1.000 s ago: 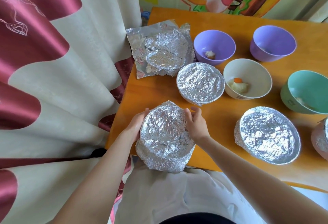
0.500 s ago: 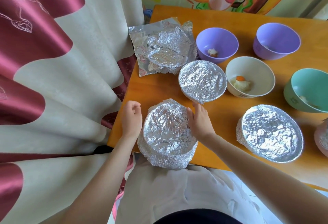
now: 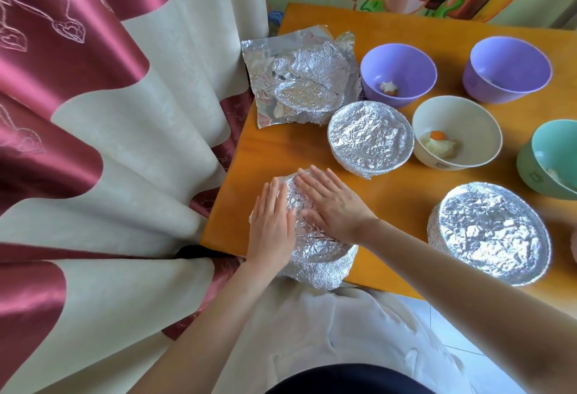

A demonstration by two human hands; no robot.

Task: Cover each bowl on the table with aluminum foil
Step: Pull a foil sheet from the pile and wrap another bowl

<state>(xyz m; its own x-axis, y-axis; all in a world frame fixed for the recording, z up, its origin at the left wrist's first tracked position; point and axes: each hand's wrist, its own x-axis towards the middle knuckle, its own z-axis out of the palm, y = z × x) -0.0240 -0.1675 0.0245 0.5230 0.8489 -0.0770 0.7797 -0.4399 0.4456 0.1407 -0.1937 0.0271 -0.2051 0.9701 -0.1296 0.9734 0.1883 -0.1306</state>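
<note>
We see a red and cream curtain (image 3: pixel 93 143) filling the left side, and next to it the orange worktop (image 3: pixel 281 150). To the right on the worktop, well apart from the hands, sits a wide covered bowl (image 3: pixel 490 232). At the near edge stands the foil-wrapped bowl (image 3: pixel 318 256), and both hands lie on top of it. The left hand (image 3: pixel 273 228) is flat over its left rim, fingers straight and close together. The right hand (image 3: pixel 332 206) is flat across the middle of the foil top, fingers straight and a little spread, pointing away and to the left. Neither hand grips anything; both palms simply press on the foil, just beside each other, with a strip of foil showing between them. At the far left corner lies a heap of crumpled foil sheets (image 3: pixel 299 78). Beyond the hands is a smaller covered bowl (image 3: pixel 370 139), and just beside it a cream bowl (image 3: pixel 468 112), uncovered. Also uncovered are the near purple bowl (image 3: pixel 398 59), the far purple bowl (image 3: pixel 507 69) and a teal bowl (image 3: pixel 537 175) at the right edge. Food scraps (image 3: pixel 440 145) lie in the cream bowl
</note>
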